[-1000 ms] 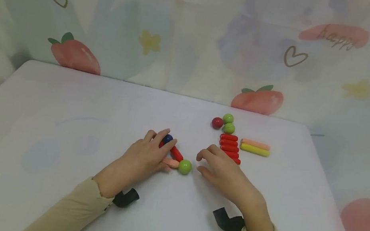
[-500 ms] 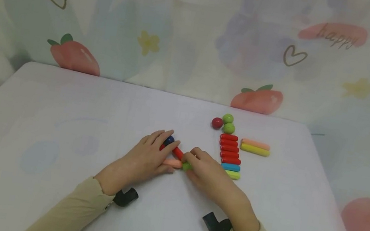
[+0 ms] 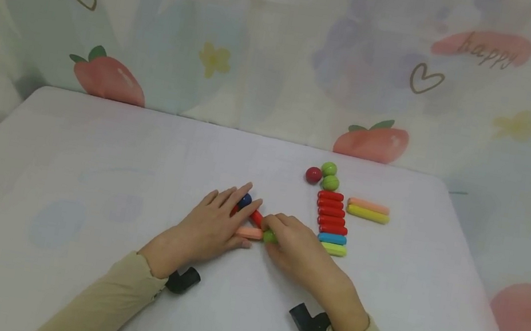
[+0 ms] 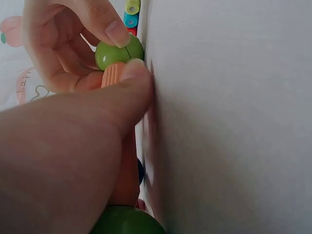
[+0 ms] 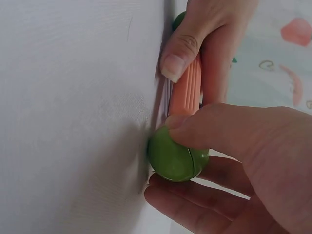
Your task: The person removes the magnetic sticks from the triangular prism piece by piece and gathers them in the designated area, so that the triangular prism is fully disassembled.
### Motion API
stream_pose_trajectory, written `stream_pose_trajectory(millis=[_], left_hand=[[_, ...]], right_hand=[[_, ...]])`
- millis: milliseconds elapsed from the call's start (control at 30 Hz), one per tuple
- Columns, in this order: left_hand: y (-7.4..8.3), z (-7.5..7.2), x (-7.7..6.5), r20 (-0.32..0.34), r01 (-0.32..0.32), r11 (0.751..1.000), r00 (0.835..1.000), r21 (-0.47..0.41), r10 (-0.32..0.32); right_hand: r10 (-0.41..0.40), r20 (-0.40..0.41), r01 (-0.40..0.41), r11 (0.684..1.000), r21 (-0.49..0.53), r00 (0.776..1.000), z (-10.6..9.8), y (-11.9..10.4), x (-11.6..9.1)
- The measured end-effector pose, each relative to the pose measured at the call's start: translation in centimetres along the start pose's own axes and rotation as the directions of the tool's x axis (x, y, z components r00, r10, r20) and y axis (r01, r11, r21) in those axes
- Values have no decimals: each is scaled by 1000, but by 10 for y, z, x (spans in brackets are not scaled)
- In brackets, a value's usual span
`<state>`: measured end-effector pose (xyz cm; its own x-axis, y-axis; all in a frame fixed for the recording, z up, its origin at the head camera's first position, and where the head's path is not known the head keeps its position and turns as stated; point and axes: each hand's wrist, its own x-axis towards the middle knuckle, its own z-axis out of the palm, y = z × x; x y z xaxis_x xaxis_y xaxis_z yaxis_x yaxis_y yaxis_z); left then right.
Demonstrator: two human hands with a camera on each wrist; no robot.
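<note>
My left hand [image 3: 211, 223] spreads over a partly built shape of toy building sticks and balls, thumb and finger gripping a peach grooved stick [image 5: 186, 92]. At that stick's right end sits a green ball [image 5: 170, 158], which my right hand [image 3: 301, 249] pinches between thumb and fingers. A red stick [image 3: 256, 218] slants up from near the green ball toward a blue ball [image 3: 245, 200] under the left fingers. The left wrist view shows another green ball [image 4: 127, 222] at the peach stick's other end. Left fingers hide the rest of the shape.
A column of several red sticks [image 3: 331, 212], a blue stick [image 3: 332, 238] and a lime stick [image 3: 334, 250] lies to the right. Beside it are a peach stick [image 3: 368, 205] and a yellow stick [image 3: 368, 214]. A red ball [image 3: 313, 175] and two green balls [image 3: 330, 183] rest behind.
My right hand has moved left to the green ball and now pinches it, uncovering the blue and lime sticks. The left hand and its shape have shifted slightly right.
</note>
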<state>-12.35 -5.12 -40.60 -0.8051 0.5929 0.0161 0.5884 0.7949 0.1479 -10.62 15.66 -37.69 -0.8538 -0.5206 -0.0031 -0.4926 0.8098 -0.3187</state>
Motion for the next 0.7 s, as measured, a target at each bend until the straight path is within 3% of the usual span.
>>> stream_pose_trajectory(millis=[167, 433, 700], left_hand=[[0, 0, 2, -22, -12, 999, 1000, 38, 13], [2, -1, 0, 25, 2, 1000, 1000, 28, -3], [3, 1, 0, 17, 3, 999, 1000, 51, -3]], right_hand=[[9, -15, -9, 1000, -2, 1000, -1, 0, 0], [24, 5, -24, 1000, -15, 1000, 0, 0, 1], [23, -4, -23, 999, -23, 1000, 0, -1, 2]])
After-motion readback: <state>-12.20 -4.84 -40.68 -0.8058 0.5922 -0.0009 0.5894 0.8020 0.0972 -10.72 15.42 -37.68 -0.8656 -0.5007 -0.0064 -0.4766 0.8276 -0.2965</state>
